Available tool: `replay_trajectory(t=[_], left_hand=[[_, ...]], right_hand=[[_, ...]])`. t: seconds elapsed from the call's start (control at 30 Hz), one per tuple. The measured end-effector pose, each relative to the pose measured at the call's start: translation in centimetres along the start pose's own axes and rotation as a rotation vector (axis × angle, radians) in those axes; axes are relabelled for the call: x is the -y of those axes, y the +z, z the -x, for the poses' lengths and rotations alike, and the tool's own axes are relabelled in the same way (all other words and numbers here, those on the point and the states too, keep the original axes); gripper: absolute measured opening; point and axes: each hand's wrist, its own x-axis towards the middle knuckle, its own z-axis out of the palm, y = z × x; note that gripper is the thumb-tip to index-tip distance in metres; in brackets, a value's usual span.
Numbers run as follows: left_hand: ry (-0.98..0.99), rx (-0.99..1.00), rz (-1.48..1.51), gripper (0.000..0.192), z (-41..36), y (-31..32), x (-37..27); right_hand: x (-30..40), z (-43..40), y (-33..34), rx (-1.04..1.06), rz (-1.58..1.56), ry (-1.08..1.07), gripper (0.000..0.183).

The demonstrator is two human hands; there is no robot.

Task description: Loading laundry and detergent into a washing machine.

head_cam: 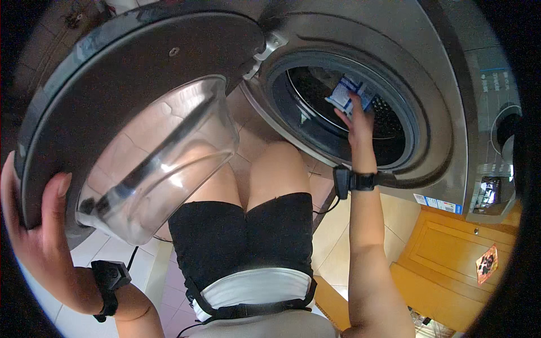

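Note:
The round door of a front-loading washing machine hangs open on its hinge. My left hand grips the door's outer rim, thumb on the inner face. A clear bowl-shaped door glass bulges from that face. In the door opening, my right hand holds a blue and white packet bearing print. The dark perforated drum lies behind the packet, ringed by a grey rubber gasket. Part of the packet is hidden behind my fingers.
The machine's control panel with a round knob is at the right. Below it stands a yellow wooden cabinet with a red decoration. My knees are close to the door glass and the opening. Tiled floor shows around me.

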Motion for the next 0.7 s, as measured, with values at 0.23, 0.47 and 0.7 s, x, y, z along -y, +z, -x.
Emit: replay_trajectory(t=[0.23, 0.47, 0.7], left_hand=[[0.097, 0.208, -0.177, 0.033, -0.4, -2.0, 3.8], [0.053, 0.109, -0.057, 0.029, -1.3, -0.2, -1.0], [0.100, -0.126, -0.135, 0.049, -1.2, 2.2, -5.2]], right_hand=[[-3.3, -11.3, -0.2, 0.248, 0.671, -0.532, 0.082], [-4.6, -16.2, 2.8, 0.061, 0.995, -0.829, 0.059], [-4.9, -16.1, 4.9, -0.057, 0.906, -0.831, 0.058]])
